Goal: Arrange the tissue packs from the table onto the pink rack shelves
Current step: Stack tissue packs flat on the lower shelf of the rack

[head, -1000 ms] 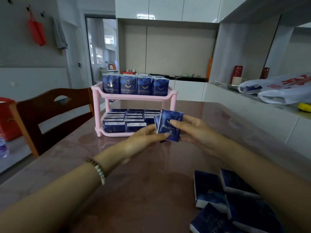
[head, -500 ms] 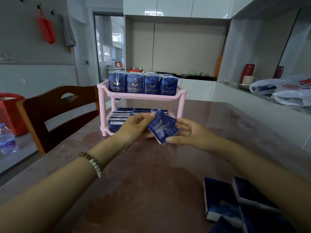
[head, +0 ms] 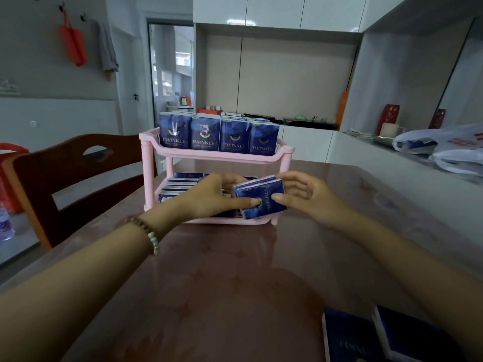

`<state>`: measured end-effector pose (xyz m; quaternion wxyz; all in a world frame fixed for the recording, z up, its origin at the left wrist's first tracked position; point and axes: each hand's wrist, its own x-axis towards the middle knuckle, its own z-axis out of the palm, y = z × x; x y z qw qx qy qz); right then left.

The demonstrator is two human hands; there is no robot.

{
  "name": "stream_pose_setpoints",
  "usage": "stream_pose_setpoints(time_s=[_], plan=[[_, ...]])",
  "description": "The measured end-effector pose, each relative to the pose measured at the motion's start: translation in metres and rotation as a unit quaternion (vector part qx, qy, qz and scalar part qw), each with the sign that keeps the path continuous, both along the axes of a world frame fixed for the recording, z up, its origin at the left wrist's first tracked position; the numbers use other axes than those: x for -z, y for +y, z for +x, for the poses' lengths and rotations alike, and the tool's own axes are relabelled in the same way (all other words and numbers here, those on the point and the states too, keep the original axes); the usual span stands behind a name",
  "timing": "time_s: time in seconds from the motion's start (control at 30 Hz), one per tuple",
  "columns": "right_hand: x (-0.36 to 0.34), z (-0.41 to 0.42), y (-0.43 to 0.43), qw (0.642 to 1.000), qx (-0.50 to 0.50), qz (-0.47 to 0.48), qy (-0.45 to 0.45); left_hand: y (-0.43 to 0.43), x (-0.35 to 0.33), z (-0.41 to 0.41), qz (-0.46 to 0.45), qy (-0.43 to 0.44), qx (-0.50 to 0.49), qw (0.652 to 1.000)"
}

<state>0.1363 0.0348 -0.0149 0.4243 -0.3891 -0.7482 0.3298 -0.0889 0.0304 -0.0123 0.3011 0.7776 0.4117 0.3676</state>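
Note:
A two-tier pink rack (head: 217, 158) stands on the brown table (head: 224, 288). Its top shelf holds a row of upright dark blue tissue packs (head: 219, 135). Flat packs (head: 180, 182) fill the left of the lower shelf. At the lower shelf's right front, both hands hold one blue pack (head: 261, 195), tilted on its side. My left hand (head: 217, 195) grips its left edge, thumb on the front. My right hand (head: 300, 195) pinches its right edge. More loose packs (head: 389, 335) lie at the table's near right corner.
A wooden chair (head: 70, 184) stands left of the table. A white counter (head: 407, 168) runs along the right with plastic bags (head: 444, 150), a mug and red vases. A water bottle (head: 5, 226) sits low at the far left.
Both hands carried the pack forward from in front of the rack to the right end of the lower shelf, turning it from upright onto its side.

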Motion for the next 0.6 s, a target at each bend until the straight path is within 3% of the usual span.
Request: stream_pose_setpoints(time_s=[0.23,0.4,0.6], plan=[[0.008,0.017,0.019,0.991,0.102,0.078,0.044,0.041,0.004,-0.008,0.046,0.037,-0.046,0.997],[0.024,0.013,0.032,0.998,0.06,0.036,-0.006,0.05,0.014,0.003,0.038,0.007,-0.042,0.998],[0.033,-0.002,0.04,0.999,0.033,0.024,0.008,0.051,0.016,0.0,0.009,-0.005,-0.022,1.0]])
